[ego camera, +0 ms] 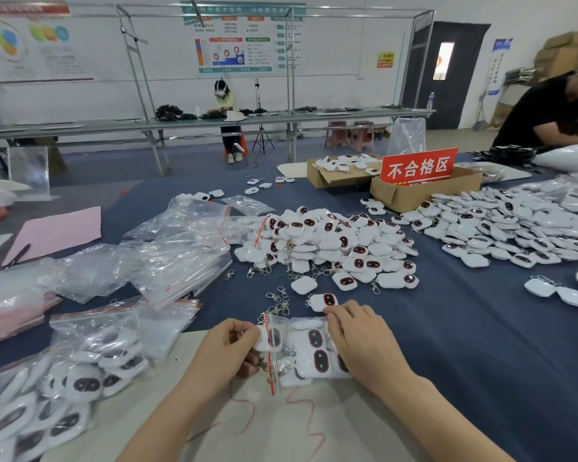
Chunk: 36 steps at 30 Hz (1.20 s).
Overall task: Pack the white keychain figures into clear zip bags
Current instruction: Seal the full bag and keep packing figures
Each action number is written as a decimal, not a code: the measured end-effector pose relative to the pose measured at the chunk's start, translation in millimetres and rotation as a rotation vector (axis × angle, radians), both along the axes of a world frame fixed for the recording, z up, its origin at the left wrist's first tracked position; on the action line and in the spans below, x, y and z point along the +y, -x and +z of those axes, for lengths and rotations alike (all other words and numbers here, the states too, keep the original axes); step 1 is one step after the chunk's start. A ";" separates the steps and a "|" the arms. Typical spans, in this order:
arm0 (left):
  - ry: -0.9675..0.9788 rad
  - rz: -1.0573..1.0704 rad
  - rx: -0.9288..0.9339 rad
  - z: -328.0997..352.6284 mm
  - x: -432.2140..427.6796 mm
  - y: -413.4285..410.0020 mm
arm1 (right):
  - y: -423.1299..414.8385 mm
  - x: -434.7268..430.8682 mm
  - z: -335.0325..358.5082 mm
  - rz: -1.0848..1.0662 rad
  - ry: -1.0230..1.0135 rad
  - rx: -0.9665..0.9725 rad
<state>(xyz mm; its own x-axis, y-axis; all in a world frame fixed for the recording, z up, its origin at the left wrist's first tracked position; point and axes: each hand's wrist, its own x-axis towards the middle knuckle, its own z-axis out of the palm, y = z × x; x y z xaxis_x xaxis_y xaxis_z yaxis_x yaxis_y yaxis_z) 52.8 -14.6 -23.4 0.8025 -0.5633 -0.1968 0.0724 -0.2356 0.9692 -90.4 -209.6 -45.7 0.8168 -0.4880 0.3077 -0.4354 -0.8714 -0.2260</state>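
Filling is under way at the lower centre of the frame. The left hand [227, 348] has its grip pinched on a white keychain figure [269, 338], pushing it through the red-striped mouth of one clear zip bag [291, 378]. The right hand [357, 341] grips the bag's far end with curled fingers. About four figures show inside the bag. Next, the figure likely needs to clear the zip line, then the seal needs pressing shut. One loose figure [324, 301] lies just above the right hand. The heap [331, 248] on the desk [464, 328] is beyond counting. Two cardboard boxes [414, 191] sit at upper right.
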 end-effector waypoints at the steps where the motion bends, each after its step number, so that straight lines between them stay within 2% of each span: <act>1: 0.010 0.009 0.007 -0.9 -0.1 -0.2 | 0.1 0.3 0.8 0.002 -0.004 0.001; 6: 0.057 0.031 0.027 -3.2 -0.4 2.8 | -1.5 -1.5 13.9 -0.004 -0.132 -0.037; 9: 0.099 0.036 0.073 -1.8 -1.5 7.0 | -5.9 -1.6 23.8 0.008 -0.330 -0.146; 12: 0.059 -0.003 0.062 3.9 -4.2 7.0 | -10.4 -4.0 25.1 0.032 -0.448 -0.132; 17: -0.058 -0.085 -0.022 12.4 -11.3 6.7 | -11.2 -3.9 19.7 0.050 -0.402 -0.063; 20: -0.117 -0.118 -0.086 14.5 -19.1 10.1 | -10.3 -6.4 20.8 0.069 -0.441 -0.066; 24: -0.107 -0.140 -0.068 16.7 -24.5 14.4 | -6.9 -11.7 25.0 0.087 -0.516 -0.052; 31: 0.013 0.032 0.033 15.0 -6.9 4.1 | -3.9 -16.3 29.8 0.070 -0.616 -0.114; 36: -0.012 -0.008 0.029 17.4 -2.7 7.1 | -5.9 -15.5 29.5 0.052 -0.667 -0.163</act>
<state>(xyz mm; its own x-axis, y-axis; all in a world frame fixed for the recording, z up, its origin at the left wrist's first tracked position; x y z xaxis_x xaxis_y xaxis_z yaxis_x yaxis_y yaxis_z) 45.7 -17.3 -6.0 0.7917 -0.5672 -0.2270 0.0987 -0.2479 0.9637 -84.5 -225.1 -16.2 0.8132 -0.5770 0.0764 -0.3116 -0.5425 -0.7802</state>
